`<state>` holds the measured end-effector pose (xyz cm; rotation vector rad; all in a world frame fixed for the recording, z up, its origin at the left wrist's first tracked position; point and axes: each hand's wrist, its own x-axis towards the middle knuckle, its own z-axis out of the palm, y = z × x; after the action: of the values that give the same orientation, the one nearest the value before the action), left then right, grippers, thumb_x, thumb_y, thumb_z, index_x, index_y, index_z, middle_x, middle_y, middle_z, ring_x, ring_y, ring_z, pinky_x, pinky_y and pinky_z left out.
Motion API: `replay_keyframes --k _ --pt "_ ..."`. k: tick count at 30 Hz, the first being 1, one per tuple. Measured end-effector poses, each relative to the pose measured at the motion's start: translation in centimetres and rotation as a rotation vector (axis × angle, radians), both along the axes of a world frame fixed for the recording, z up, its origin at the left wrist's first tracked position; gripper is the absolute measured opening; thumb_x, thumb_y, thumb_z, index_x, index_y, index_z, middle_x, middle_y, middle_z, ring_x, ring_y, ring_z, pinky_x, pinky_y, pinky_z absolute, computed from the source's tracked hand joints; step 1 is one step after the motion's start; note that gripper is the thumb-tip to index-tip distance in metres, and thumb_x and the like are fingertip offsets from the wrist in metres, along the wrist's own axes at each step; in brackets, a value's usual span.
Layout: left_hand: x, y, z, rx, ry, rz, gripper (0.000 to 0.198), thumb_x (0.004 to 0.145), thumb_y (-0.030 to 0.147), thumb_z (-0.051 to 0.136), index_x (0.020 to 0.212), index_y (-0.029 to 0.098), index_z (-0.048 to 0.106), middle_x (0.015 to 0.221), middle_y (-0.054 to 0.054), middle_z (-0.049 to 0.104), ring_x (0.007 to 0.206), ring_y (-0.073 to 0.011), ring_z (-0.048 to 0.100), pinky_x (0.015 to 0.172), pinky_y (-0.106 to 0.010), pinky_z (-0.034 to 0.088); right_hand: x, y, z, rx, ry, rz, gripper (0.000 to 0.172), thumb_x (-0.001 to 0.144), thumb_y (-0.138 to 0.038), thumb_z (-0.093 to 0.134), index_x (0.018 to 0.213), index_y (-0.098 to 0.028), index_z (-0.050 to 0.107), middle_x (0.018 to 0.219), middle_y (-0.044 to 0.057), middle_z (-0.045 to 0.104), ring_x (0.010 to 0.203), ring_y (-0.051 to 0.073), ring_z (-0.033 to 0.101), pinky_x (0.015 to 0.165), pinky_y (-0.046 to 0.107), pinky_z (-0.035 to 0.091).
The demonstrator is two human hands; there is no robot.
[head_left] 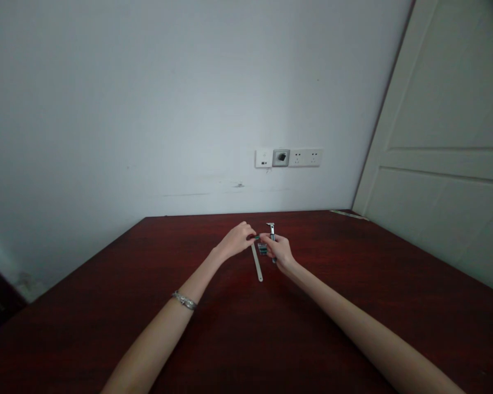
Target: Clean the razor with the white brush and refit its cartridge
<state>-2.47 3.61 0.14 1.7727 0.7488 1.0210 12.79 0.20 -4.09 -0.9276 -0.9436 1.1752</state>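
Observation:
My left hand [239, 238] is closed in a pinch at one end of a small, thin green piece [257, 237], too small to name. The fingertips of my right hand [282, 250] pinch its other end. Below the fingers sits a small clear case [262, 249] with dark green contents. A pale ruler-like strip [258, 268] with a hole at its near end lies just left of the case. A vernier caliper [272, 230], jaws pointing away from me, runs behind my right fingers; whether it is held or lies on the table I cannot tell.
The dark red wooden table [213, 328] meets a white wall [189, 109] at the back. Sockets and a switch panel [297, 157] are on the wall. A thin pale strip [349, 214] lies at the far right corner, beside a pale panelled door [443, 164].

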Motion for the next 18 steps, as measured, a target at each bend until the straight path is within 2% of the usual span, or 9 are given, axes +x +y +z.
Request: replay_keyframes --k 4,6,9,13,18 --pt "-0.9 1.0 -0.7 0.304 0.153 0.007 0.012 0.064 0.011 0.070 0.065 0.022 0.065 0.072 -0.007 0.059 0.091 -0.0245 0.049 0.090 -0.031 0.038 0.2 0.4 -0.3 0.009 0.006 -0.016 0.037 0.052 -0.039 0.075 0.075 -0.012 0.062 0.039 -0.012 0.029 0.034 0.002 0.021 0.034 0.019 0.013" --pt "-1.9 1.9 -1.4 0.377 0.212 0.044 0.012 0.064 0.013 0.071 0.062 0.022 0.064 0.070 -0.007 0.058 0.088 -0.0235 0.050 0.088 -0.029 0.040 0.5 0.7 -0.6 0.008 0.003 -0.027 0.038 0.053 -0.038 0.075 0.077 -0.012 0.062 0.040 -0.012 0.029 0.034 0.002 0.022 0.034 0.019 0.014" --pt "-3.7 3.1 -2.7 0.355 0.278 0.125 0.018 0.061 0.008 0.070 0.054 0.021 0.060 0.066 -0.006 0.056 0.084 -0.0215 0.052 0.081 -0.024 0.042 1.0 1.2 -1.2 0.004 -0.004 -0.044 0.038 0.054 -0.039 0.075 0.078 -0.012 0.061 0.041 -0.011 0.030 0.034 0.002 0.023 0.034 0.019 0.015" --pt "-5.5 4.0 -4.2 0.206 0.339 0.212 0.025 0.058 0.002 0.068 0.046 0.020 0.056 0.059 -0.004 0.052 0.074 -0.0184 0.055 0.069 -0.020 0.042 1.5 1.8 -1.8 0.002 -0.016 -0.075 0.038 0.057 -0.040 0.074 0.080 -0.012 0.061 0.041 -0.011 0.031 0.034 0.003 0.024 0.033 0.019 0.016" --pt "-6.0 4.2 -4.5 0.144 0.344 0.279 0.026 0.067 0.013 0.066 0.045 0.021 0.055 0.054 -0.003 0.050 0.068 -0.0177 0.057 0.063 -0.019 0.043 1.5 1.8 -1.9 0.006 -0.014 -0.089 0.037 0.057 -0.038 0.074 0.082 -0.013 0.062 0.040 -0.011 0.031 0.034 0.003 0.025 0.033 0.019 0.017"
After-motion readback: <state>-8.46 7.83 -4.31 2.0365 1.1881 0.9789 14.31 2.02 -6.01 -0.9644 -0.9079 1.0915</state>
